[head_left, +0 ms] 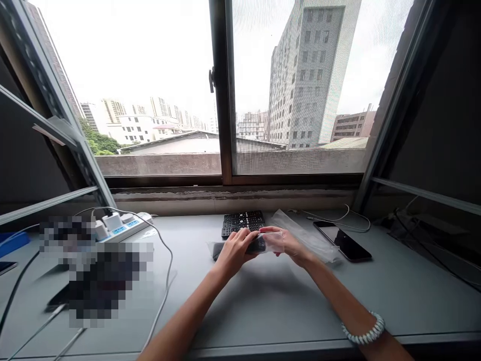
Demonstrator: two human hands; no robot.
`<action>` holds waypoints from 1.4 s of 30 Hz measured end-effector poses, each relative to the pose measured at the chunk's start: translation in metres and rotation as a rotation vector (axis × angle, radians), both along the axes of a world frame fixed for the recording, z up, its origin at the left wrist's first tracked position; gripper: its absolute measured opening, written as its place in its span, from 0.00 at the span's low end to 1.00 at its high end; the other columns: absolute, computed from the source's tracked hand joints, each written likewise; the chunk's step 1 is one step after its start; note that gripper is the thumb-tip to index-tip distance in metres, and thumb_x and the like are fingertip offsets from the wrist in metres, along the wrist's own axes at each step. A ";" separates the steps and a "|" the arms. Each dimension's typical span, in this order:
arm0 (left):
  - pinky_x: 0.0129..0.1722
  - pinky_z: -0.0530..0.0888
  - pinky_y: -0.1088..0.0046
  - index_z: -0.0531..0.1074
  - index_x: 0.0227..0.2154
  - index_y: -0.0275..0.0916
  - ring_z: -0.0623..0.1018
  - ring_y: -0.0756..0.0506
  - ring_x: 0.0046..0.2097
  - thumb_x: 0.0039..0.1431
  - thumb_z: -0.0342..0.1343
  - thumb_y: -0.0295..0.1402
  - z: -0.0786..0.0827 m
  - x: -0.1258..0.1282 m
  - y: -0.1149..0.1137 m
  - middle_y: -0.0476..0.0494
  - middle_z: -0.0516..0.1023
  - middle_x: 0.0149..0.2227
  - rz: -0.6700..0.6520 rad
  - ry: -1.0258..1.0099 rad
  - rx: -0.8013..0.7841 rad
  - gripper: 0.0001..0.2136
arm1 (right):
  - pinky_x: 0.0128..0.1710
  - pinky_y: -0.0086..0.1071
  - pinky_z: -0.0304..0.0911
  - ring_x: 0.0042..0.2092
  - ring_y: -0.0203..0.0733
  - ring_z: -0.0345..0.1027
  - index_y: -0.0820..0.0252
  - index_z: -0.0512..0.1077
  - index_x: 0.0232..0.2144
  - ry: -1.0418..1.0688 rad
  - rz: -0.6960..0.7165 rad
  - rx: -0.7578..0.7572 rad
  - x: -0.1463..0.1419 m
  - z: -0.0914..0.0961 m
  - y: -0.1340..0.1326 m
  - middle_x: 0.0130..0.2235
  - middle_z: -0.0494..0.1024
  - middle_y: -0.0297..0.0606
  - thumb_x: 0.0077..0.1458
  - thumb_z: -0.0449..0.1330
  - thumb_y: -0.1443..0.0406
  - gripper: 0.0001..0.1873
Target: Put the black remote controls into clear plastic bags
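Note:
A black remote control (257, 244) sits inside a clear plastic bag (274, 242) in front of me, held just above the desk. My left hand (237, 246) is wrapped round the middle of the remote, and its dark end shows to the left of my fingers. With closed fingers my right hand (291, 245) grips the right end of the bag. Directly behind my hands several black remotes (243, 221) lie side by side on the desk. Clear plastic bags (300, 233) lie flat behind my right hand.
A black phone (342, 240) lies to the right, with a white cable (353, 228) behind it. On the left are a white power strip (126, 228) with plugs, cables running to the front edge, and blurred-out items (107, 281). Metal frame posts and a window (225, 100) bound the desk (270, 311).

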State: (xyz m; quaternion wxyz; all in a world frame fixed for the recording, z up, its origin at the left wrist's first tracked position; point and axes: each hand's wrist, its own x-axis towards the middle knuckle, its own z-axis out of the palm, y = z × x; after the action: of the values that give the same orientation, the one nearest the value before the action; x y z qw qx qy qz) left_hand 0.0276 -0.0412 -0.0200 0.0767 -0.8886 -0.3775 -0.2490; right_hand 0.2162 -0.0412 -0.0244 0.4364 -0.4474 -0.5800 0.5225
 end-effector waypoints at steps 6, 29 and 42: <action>0.44 0.66 0.66 0.64 0.49 0.43 0.71 0.44 0.42 0.54 0.56 0.34 0.001 0.007 -0.006 0.45 0.71 0.43 -0.059 0.072 -0.012 0.19 | 0.22 0.26 0.59 0.25 0.33 0.65 0.61 0.70 0.43 -0.008 0.031 0.025 -0.006 -0.009 0.004 0.27 0.75 0.35 0.38 0.64 0.64 0.25; 0.37 0.67 0.70 0.76 0.36 0.44 0.70 0.44 0.42 0.56 0.47 0.24 0.015 -0.056 0.032 0.44 0.70 0.41 0.635 -0.058 0.006 0.13 | 0.28 0.30 0.61 0.29 0.37 0.69 0.54 0.73 0.33 -0.499 -0.521 0.266 0.027 -0.007 0.015 0.34 0.77 0.33 0.47 0.55 0.65 0.10; 0.37 0.68 0.73 0.72 0.43 0.39 0.70 0.43 0.46 0.60 0.41 0.28 -0.005 -0.060 0.043 0.38 0.66 0.47 0.783 -0.023 -0.269 0.16 | 0.45 0.39 0.55 0.44 0.46 0.66 0.56 0.76 0.27 -0.948 -0.758 0.351 0.063 -0.021 0.023 0.42 0.74 0.39 0.45 0.53 0.72 0.13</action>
State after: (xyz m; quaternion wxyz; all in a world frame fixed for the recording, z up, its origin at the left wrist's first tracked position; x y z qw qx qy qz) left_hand -0.0326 0.0020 -0.0247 0.0447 -0.6772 -0.7169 -0.1595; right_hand 0.2787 -0.0181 -0.0454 0.3539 -0.7264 -0.5885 -0.0264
